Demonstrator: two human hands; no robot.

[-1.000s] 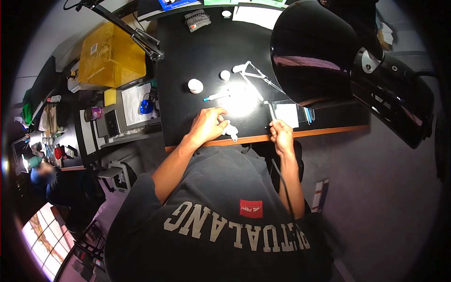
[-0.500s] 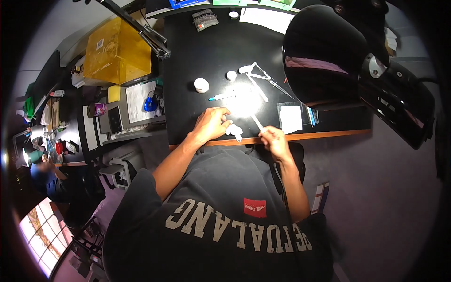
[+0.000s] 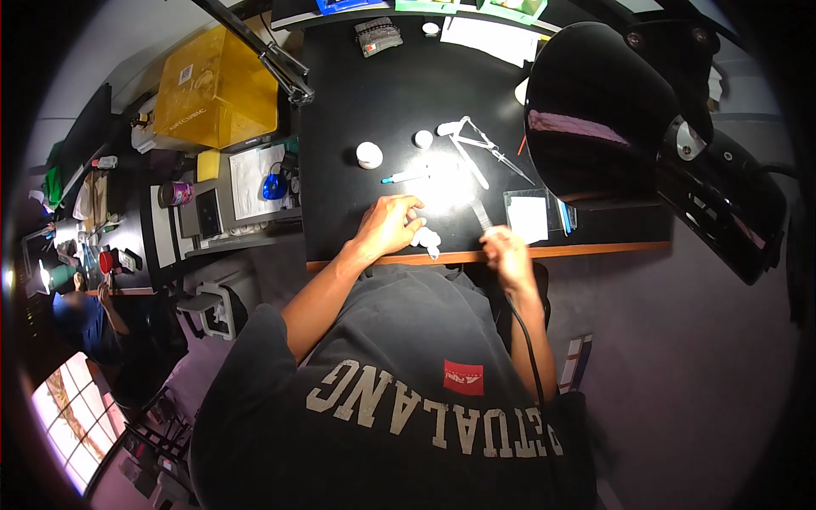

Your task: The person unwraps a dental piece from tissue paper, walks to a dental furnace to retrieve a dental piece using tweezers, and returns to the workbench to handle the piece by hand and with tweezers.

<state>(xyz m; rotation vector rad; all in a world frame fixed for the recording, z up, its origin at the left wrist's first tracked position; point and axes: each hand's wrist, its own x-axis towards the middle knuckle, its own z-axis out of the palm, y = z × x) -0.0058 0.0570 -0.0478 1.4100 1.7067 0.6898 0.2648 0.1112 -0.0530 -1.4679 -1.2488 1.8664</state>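
My left hand rests at the front of the black desk, fingers curled in at the edge of the lamp's glare. What they hold, if anything, is too small to make out. Beside its thumb lies a crumpled white lump, like tissue. My right hand is closed around a slim grey tool with a flat, ridged-looking end, pointing away from me. A blue-tipped pen-like stick lies just beyond my left hand. Behind it stand a white jar and a smaller white pot.
A black lamp hangs over the desk's right side. Thin caliper-like tools lie under it, near a shallow tray with a white sheet. A dark cable runs along my right forearm. A yellow box stands left; another person sits beyond.
My right hand has shifted slightly right with the grey tool, whose flat face now shows more. My left hand has hardly moved. The whole view has shifted a little.
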